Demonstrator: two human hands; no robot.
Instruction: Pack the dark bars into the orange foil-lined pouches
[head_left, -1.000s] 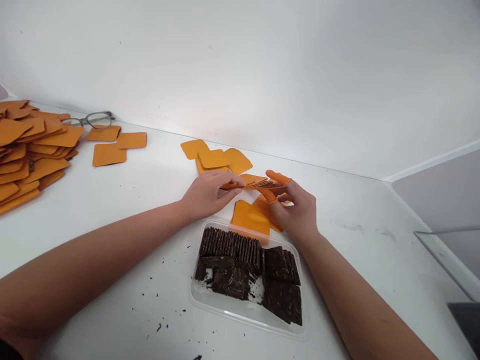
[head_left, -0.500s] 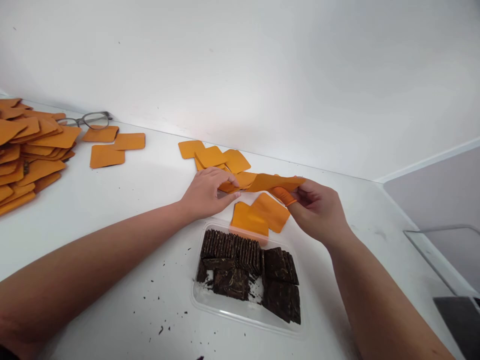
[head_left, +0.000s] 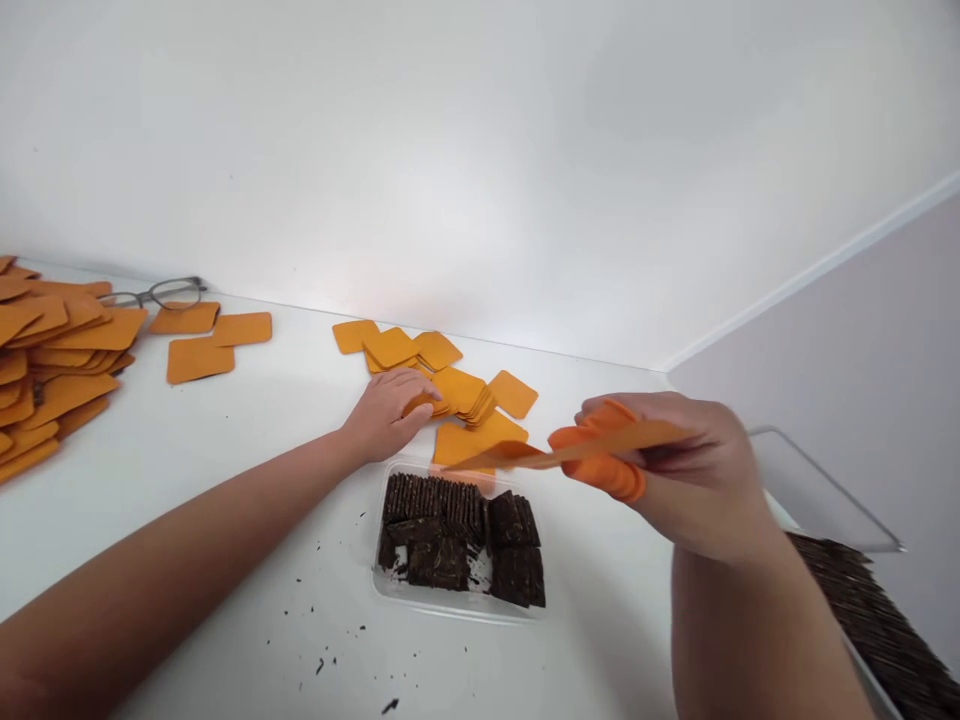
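My right hand [head_left: 686, 465], with orange finger cots on thumb and fingertip, is closed on an orange paper envelope [head_left: 517, 455], raised and seen nearly edge-on. My left hand [head_left: 390, 415] rests at the left end of a fanned stack of orange envelopes [head_left: 461, 392], thumb and fingers apart around its edge. Whether it grips any of them is hard to see. In front of the hands stands a clear plastic tub [head_left: 450, 603]. It holds thin dark brown squares [head_left: 435, 500], some in an upright row, others lying flat or leaning.
A large heap of orange envelopes [head_left: 60, 370] lies at the far left, beside a pair of glasses [head_left: 176, 293] and several loose envelopes [head_left: 201, 358]. Dark crumbs dot the white table [head_left: 247, 560]. At the lower right is a mass of dark squares [head_left: 885, 620] near a metal rod [head_left: 832, 490].
My right hand has moved right and towards me, drawing an envelope away from the stack. My left hand has stayed by the stack. The view has turned right, bringing the dark mass into sight.
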